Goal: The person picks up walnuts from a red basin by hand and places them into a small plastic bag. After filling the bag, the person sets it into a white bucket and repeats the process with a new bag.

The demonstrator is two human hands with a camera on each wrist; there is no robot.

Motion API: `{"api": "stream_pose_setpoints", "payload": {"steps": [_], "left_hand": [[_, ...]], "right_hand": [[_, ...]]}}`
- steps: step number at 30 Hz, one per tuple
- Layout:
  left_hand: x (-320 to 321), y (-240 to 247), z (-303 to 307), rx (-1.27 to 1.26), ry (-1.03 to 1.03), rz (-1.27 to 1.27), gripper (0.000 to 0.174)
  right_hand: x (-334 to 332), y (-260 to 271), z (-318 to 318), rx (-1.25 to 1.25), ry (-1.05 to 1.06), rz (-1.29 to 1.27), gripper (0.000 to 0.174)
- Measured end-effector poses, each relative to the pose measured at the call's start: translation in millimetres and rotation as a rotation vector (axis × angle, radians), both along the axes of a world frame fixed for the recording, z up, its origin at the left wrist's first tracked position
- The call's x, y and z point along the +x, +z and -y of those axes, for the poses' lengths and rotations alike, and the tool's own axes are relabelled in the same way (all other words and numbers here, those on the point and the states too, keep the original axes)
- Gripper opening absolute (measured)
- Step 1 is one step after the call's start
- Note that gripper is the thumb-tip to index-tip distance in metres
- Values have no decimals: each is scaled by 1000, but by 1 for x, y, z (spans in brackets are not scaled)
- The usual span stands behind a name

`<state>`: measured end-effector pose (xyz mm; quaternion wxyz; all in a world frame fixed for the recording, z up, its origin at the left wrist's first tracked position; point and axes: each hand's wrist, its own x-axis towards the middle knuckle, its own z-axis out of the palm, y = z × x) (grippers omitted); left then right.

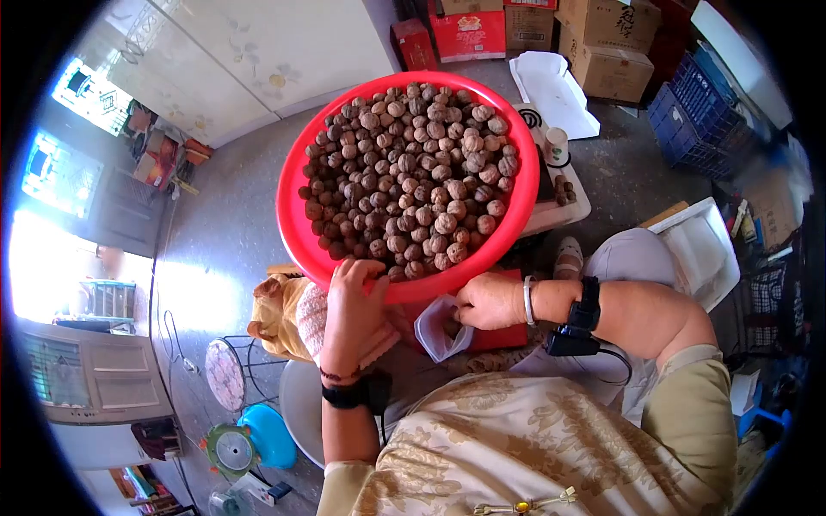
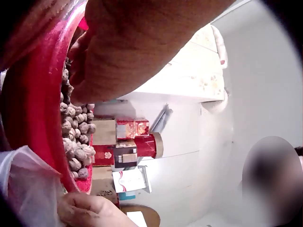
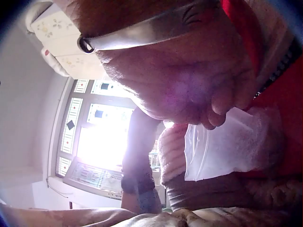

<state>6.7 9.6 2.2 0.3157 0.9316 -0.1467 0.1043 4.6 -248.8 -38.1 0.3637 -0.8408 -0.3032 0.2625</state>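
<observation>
Walnuts [image 1: 404, 172] fill a round red basin [image 1: 288, 215]. The left hand [image 1: 354, 303] is at the basin's near rim, its fingertips bent over the edge beside the walnuts; whether they hold a walnut is hidden. In the left wrist view, that hand [image 2: 128, 52] reaches over the walnuts [image 2: 78, 127]. Just right of it, below the basin, the right hand [image 1: 492, 301] pinches the edge of a clear plastic bag [image 1: 440, 331] with something brown inside. The right wrist view shows the right hand [image 3: 184, 90] with curled fingers against the bag [image 3: 222, 146].
Behind the basin's right side is a low table [image 1: 568, 211] with a paper cup [image 1: 557, 146] and a few walnuts. Cardboard boxes [image 1: 607, 69] and blue crates [image 1: 688, 116] stand at the back right. A dog [image 1: 280, 318] is left of the left arm, near a round stool [image 1: 226, 374].
</observation>
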Motion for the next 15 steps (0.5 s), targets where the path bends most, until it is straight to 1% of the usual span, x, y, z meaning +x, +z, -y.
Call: {"api": "stream_pose_setpoints", "payload": {"steps": [5, 6, 8, 9, 11, 15], "left_hand": [[41, -42, -2, -35, 37, -108, 24], [46, -44, 1, -34, 31, -106, 24], [54, -49, 5, 67, 110, -126, 30], [57, -49, 7, 68, 107, -127, 30], [63, -49, 10, 157, 142, -237, 35], [65, -41, 19, 242, 183, -309, 41]], "right_hand": [[0, 4, 0, -42, -18, -24, 24], [0, 4, 0, -51, -12, -29, 25], [0, 4, -1, -58, -26, -34, 26], [-1, 4, -1, -65, -32, -41, 27], [0, 5, -1, -63, -19, -34, 28], [0, 7, -1, -66, -2, -35, 29]]}}
